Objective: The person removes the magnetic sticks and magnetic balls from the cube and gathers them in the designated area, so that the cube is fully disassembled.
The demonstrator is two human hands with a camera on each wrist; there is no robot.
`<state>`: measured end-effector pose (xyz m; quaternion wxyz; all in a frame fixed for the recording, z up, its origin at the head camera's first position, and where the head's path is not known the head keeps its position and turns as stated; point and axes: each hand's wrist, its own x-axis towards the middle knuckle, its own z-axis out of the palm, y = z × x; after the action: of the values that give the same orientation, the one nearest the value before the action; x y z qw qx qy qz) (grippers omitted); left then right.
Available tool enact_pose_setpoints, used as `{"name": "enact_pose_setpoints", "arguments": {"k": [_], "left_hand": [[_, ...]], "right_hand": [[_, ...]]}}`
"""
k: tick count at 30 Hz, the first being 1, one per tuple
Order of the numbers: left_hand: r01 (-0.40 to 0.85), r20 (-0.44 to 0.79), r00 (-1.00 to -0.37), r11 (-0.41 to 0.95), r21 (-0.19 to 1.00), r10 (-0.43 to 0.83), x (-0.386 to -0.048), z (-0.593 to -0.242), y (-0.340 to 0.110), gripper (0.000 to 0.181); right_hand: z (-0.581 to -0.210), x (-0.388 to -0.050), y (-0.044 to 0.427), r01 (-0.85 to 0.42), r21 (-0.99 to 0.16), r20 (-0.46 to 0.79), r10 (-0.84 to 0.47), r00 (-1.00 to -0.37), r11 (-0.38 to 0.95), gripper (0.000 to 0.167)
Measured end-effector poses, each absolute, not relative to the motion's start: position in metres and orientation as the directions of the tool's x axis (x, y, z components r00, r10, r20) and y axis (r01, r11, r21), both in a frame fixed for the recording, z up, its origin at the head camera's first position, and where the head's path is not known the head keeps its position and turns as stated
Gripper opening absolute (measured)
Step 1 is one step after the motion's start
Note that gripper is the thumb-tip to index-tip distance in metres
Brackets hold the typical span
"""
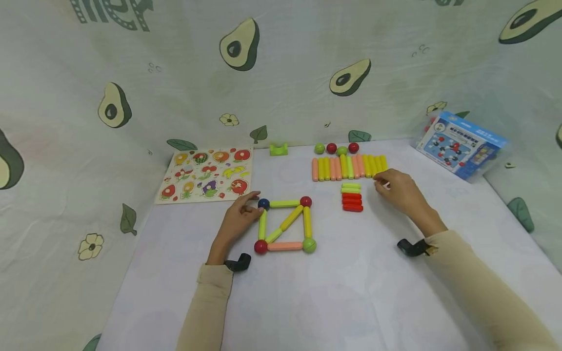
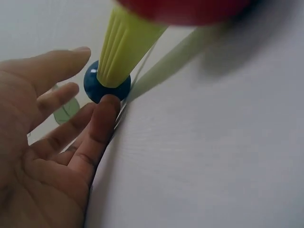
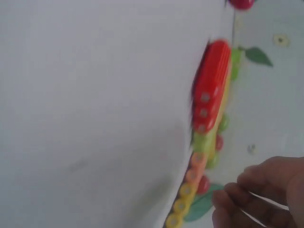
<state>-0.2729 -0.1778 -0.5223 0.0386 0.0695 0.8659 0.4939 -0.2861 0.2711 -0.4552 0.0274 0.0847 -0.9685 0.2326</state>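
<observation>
Find a square frame [image 1: 291,218] lying flat on the table [image 1: 342,292], probably laid down to keep its corners aligned; see the left hand [image 1: 239,217] with fingers loosely parted, touching but not gripping the blue ball [image 1: 263,204], likely to steady that corner; see the right hand [image 1: 400,189] loosely bent beside the row of long rods [image 1: 344,166], with nothing visible in its grasp. Count four corner balls [image 1: 306,201] and six frame rods [image 1: 285,246], two of them joined diagonally, likely for bracing; then five short rods [image 1: 351,198] stacked, about thirteen in the row, apparently sorted by length for easy picking, four loose balls [image 1: 331,148], one green clip [image 1: 278,149], one fruit board [image 1: 206,175] and, farthest right, one blue box [image 1: 452,144]
</observation>
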Motion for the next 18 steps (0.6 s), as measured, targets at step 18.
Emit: {"name": "enact_pose_setpoints", "arguments": {"k": [18], "left_hand": [[0.267, 0.121, -0.946, 0.508, 0.819, 0.302, -0.218, -0.521, -0.183, 0.043]], "right_hand": [[-0.478, -0.188, 0.142, -0.686, -0.475, 0.279, -0.645, -0.711, 0.551, 0.033]]}}
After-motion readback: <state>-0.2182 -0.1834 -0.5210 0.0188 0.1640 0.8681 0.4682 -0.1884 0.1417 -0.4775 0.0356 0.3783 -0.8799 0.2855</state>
